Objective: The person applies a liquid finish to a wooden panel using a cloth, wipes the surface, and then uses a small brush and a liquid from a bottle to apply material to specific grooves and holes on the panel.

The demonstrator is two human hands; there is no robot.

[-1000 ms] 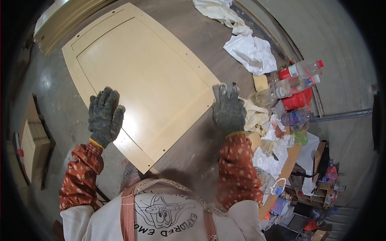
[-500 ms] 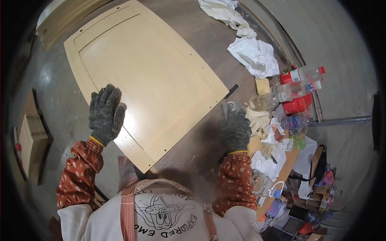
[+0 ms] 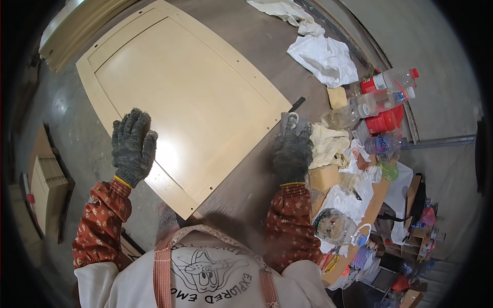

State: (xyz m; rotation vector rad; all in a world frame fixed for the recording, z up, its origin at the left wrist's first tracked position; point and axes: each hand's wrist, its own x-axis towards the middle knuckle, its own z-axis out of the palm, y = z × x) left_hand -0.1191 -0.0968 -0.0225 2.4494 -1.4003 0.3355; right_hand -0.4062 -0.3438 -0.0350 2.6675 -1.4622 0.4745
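Gloves, two, grey knit with yellow cuffs, one on each hand. One cream door panel (image 3: 185, 102) with a recessed centre, lying flat on the brown bench (image 3: 246, 174), running from upper left of frame down to centre. Two white rags upper right: one crumpled (image 3: 324, 57), one stretched along the top edge (image 3: 282, 10). Clear plastic bottles right of centre, at least four, exact count unclear in the clutter; two red containers (image 3: 382, 122) among them. One yellow sponge block (image 3: 336, 96) just beside the bottles. One cream cloth (image 3: 328, 143) right of the right hand.

Left hand (image 3: 132, 146) at left centre, palm down, fingers spread and pointing up-frame, resting on the panel's lower-left frame edge; holds nothing. Right hand (image 3: 291, 151) at centre right, just off the panel's right corner, fingers curled together around a small scraper-like tool (image 3: 290, 121) whose pale blade sticks up past the fingertips; exact grip partly hidden by the glove. Both forearms in red patterned sleeves, rising from the lower edge.

Versus one second ago: right hand was open and raised with fingers spread, now it has dropped to the bench and closed on the tool. Left hand has barely moved. Panel unchanged.
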